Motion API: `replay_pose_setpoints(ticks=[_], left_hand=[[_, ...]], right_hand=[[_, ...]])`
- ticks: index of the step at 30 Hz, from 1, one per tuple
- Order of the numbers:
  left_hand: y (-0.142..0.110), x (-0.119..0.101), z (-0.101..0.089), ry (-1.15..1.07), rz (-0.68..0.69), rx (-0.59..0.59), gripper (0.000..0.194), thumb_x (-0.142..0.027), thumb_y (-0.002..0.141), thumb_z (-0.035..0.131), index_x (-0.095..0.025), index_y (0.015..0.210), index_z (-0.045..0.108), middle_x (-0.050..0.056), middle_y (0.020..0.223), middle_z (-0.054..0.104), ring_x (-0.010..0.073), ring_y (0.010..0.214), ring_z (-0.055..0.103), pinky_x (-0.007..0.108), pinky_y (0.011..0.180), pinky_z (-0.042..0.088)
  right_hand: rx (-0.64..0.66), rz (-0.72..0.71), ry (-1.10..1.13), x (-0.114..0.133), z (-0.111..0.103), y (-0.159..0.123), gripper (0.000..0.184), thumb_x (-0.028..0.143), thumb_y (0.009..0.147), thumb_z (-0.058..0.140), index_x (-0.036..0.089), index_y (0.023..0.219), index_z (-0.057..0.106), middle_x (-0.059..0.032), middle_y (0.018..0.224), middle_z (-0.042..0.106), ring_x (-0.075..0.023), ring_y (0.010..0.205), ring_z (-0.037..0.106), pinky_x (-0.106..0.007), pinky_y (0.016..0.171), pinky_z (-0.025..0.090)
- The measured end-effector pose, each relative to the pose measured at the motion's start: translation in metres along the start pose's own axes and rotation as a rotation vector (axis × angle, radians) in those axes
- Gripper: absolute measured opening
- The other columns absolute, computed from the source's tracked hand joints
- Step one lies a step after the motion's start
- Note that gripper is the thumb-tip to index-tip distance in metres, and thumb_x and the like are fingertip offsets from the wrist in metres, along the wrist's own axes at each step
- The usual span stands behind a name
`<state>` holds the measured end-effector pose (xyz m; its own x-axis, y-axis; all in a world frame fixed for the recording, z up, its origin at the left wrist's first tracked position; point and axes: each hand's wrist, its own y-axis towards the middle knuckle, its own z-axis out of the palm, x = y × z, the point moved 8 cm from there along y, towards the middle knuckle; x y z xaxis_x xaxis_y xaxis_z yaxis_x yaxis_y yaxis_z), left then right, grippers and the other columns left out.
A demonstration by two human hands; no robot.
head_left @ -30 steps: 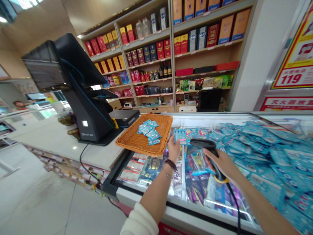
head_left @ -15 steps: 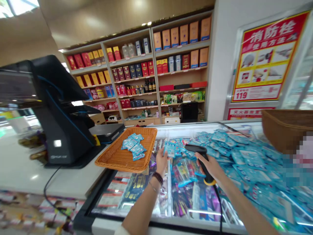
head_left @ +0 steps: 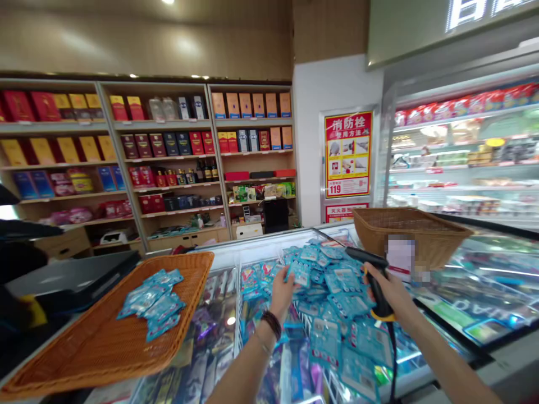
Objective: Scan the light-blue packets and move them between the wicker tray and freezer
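Between the thumb and fingers of my left hand point(head_left: 281, 289) is a small blue packet point(head_left: 300, 274), held over a pile of similar blue packets point(head_left: 343, 286). My right hand point(head_left: 389, 294) grips the handle of a black barcode scanner point(head_left: 381, 297), whose head points left toward the packet. From the handle's yellow-ringed base, a cable point(head_left: 393, 353) hangs down. To the left, an orange woven basket point(head_left: 84, 353) holds several blue packets point(head_left: 154, 303). The pile lies on and around the glass top of a chest freezer point(head_left: 210, 331) with packaged goods inside.
A brown basket point(head_left: 370, 230) with a pale card stands behind my right hand. A dark flat scale-like device point(head_left: 76, 275) sits left of the orange basket. Shelves of boxed goods point(head_left: 168, 146) line the back wall. A lit refrigerated case point(head_left: 467, 151) stands at right.
The view has turned right, bringing the brown basket and refrigerated case further into sight. My left hand with its packet is now over the pile; the scanner stays in my right hand.
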<state>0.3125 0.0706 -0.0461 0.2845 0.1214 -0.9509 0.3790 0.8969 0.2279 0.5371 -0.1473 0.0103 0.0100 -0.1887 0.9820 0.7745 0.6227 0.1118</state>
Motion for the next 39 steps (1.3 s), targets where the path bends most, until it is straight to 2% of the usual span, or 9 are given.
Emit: replay_pose_setpoints(ticks=[5,10,12,15,21,24,28,33,39], left_hand=[[0.012,-0.024,0.051,-0.081,-0.08,0.153,0.069,-0.036,0.074,0.086,-0.017,0.136,0.063,0.021,0.139,0.064,0.0341,0.117,0.07,0.048,0.108,0.052],[0.008,-0.054,0.038,-0.052,0.052,0.112,0.07,-0.036,0.073,0.086,-0.021,0.138,0.063,0.018,0.154,0.052,0.0356,0.144,0.048,0.05,0.119,0.04],[0.003,-0.064,0.016,-0.018,0.121,0.085,0.063,-0.033,0.076,0.084,-0.022,0.135,0.065,0.016,0.151,0.056,0.0337,0.139,0.055,0.048,0.115,0.045],[-0.006,-0.081,-0.038,0.119,0.237,0.008,0.044,-0.029,0.081,0.077,-0.021,0.124,0.07,0.014,0.139,0.065,0.0282,0.124,0.065,0.043,0.107,0.052],[-0.031,-0.135,-0.191,0.52,0.325,-0.315,0.032,-0.015,0.084,0.065,-0.017,0.115,0.072,0.013,0.122,0.071,0.022,0.104,0.069,0.037,0.097,0.056],[-0.05,-0.161,-0.254,0.885,0.262,-0.403,0.033,-0.01,0.082,0.065,-0.015,0.115,0.071,0.015,0.123,0.071,0.0257,0.116,0.066,0.038,0.105,0.051],[-0.076,-0.165,-0.317,1.343,-0.033,-0.44,0.044,-0.02,0.084,0.071,-0.012,0.127,0.064,0.021,0.135,0.065,0.0312,0.13,0.061,0.039,0.11,0.044],[-0.088,-0.146,-0.36,1.496,-0.369,-0.471,0.056,-0.045,0.088,0.068,-0.01,0.131,0.058,0.027,0.134,0.065,0.0369,0.129,0.061,0.04,0.103,0.045],[-0.069,-0.144,-0.365,1.493,-0.463,-0.553,0.068,-0.056,0.08,0.073,-0.011,0.129,0.058,0.03,0.132,0.065,0.0443,0.129,0.058,0.046,0.095,0.048]], right_hand=[[-0.072,0.005,-0.008,-0.003,-0.031,0.006,0.033,0.048,0.075,0.077,0.02,0.081,0.062,0.0025,0.056,0.062,-0.0119,0.037,0.052,-0.024,0.034,0.042],[-0.054,0.012,-0.042,-0.013,-0.02,0.0,0.035,0.051,0.076,0.077,0.019,0.082,0.063,0.0018,0.057,0.062,-0.012,0.038,0.052,-0.025,0.034,0.043],[-0.004,0.018,-0.057,-0.016,-0.001,-0.006,0.036,0.052,0.076,0.077,0.019,0.083,0.064,0.0018,0.057,0.062,-0.0119,0.038,0.052,-0.025,0.034,0.043],[0.081,0.029,-0.032,-0.02,0.043,-0.018,0.037,0.052,0.073,0.079,0.02,0.083,0.065,0.0017,0.058,0.062,-0.0118,0.037,0.051,-0.025,0.033,0.043],[0.36,0.066,0.078,-0.029,0.166,-0.056,0.045,0.058,0.066,0.083,0.021,0.075,0.06,0.002,0.056,0.061,-0.0107,0.034,0.049,-0.025,0.031,0.039],[0.509,0.086,0.125,-0.037,0.223,-0.08,0.048,0.062,0.065,0.083,0.021,0.074,0.059,0.0023,0.057,0.061,-0.0102,0.033,0.048,-0.025,0.03,0.038],[0.627,0.138,0.162,-0.056,0.271,-0.109,0.052,0.065,0.065,0.083,0.02,0.076,0.061,0.0024,0.057,0.06,-0.0103,0.034,0.049,-0.024,0.03,0.037],[0.631,0.208,0.163,-0.082,0.284,-0.124,0.053,0.064,0.064,0.085,0.019,0.078,0.063,0.0026,0.057,0.061,-0.0097,0.036,0.051,-0.022,0.031,0.039],[0.605,0.291,0.173,-0.102,0.27,-0.12,0.048,0.059,0.067,0.084,0.018,0.083,0.065,0.003,0.057,0.061,-0.0101,0.036,0.05,-0.022,0.031,0.038]])
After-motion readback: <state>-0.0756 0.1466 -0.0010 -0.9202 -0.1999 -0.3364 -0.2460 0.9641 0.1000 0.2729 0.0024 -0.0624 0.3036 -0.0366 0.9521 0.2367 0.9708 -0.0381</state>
